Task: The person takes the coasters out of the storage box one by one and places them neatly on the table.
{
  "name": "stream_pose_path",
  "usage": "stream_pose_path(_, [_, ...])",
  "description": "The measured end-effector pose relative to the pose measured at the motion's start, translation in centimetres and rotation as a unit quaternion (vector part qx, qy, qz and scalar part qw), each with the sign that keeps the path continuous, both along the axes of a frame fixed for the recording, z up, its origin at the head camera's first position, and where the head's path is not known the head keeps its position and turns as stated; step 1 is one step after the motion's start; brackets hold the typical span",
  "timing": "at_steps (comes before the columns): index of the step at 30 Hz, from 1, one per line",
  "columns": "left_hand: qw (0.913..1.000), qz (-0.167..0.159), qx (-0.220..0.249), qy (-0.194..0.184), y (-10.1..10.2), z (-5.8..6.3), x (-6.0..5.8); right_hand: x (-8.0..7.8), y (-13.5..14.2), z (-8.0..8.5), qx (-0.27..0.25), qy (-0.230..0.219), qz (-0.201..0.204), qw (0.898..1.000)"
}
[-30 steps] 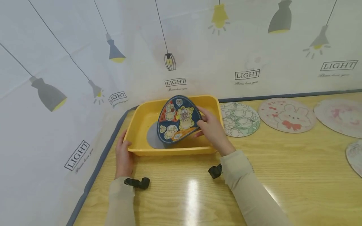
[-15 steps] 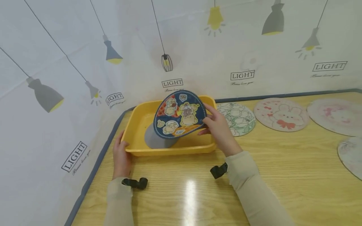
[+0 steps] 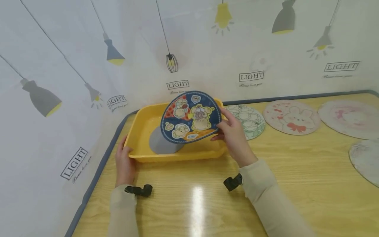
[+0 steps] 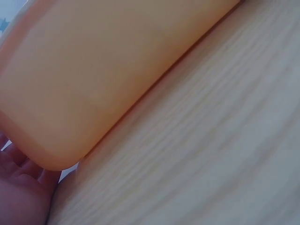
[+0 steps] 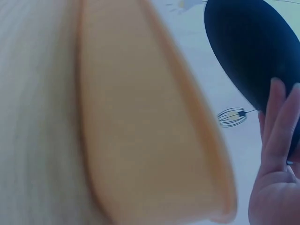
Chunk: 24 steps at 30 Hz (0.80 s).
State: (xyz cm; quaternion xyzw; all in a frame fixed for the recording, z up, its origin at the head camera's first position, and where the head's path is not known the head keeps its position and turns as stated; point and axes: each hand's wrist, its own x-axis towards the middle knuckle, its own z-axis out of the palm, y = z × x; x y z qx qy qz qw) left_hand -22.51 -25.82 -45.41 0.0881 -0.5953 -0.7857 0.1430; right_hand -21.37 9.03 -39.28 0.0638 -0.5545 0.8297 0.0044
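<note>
A round dark-blue mat (image 3: 204,98) with cartoon stickers printed on it is tilted up over a yellow plastic tray (image 3: 177,158). My right hand (image 3: 237,138) pinches the mat by its right edge, thumb on the printed face. In the right wrist view, the fingers (image 5: 274,122) lie along the mat's plain black underside (image 5: 248,42). A grey disc (image 3: 164,143) lies in the tray, partly covered by the lifted mat. At the tray's front-left corner my left hand (image 3: 125,164) grips the rim, thumb over it and fingers around the outside.
To the tray's right, several round printed mats lie along the table's back edge: a green floral one (image 3: 253,123), a pink rabbit one (image 3: 299,118), a pinkish one (image 3: 352,117) and a pale one (image 3: 367,161). A wall sheet (image 3: 207,42) rises close behind the tray.
My right hand has raised the blue mat up and to the right, showing more of its printed face and more of the grey disc. My left hand keeps its grip on the tray.
</note>
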Motion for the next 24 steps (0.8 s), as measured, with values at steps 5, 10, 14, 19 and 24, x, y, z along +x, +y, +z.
stream_pose_path(5, [0.9999,0.003,-0.001,0.009,-0.1,0.4,-0.2,0.5,1.0,-0.5,-0.022,-0.010,-0.023,0.999])
stream_pose_path(10, [0.9999,0.006,-0.008,0.005,-0.1,0.3,-0.2,1.2,2.4,-0.7,-0.022,-0.014,-0.021,0.999])
stream_pose_path(14, [0.9999,0.007,-0.010,0.003,-0.1,0.2,-0.3,1.8,3.7,-0.9,-0.030,-0.017,-0.010,0.999])
stream_pose_path(19, [1.0000,0.006,-0.003,0.001,0.0,0.1,-0.3,2.8,5.4,-1.2,-0.040,-0.011,0.003,0.999])
stream_pose_path(24, [1.0000,0.004,0.003,0.000,0.0,0.0,-0.1,3.7,7.3,-1.4,-0.034,0.000,0.017,0.999])
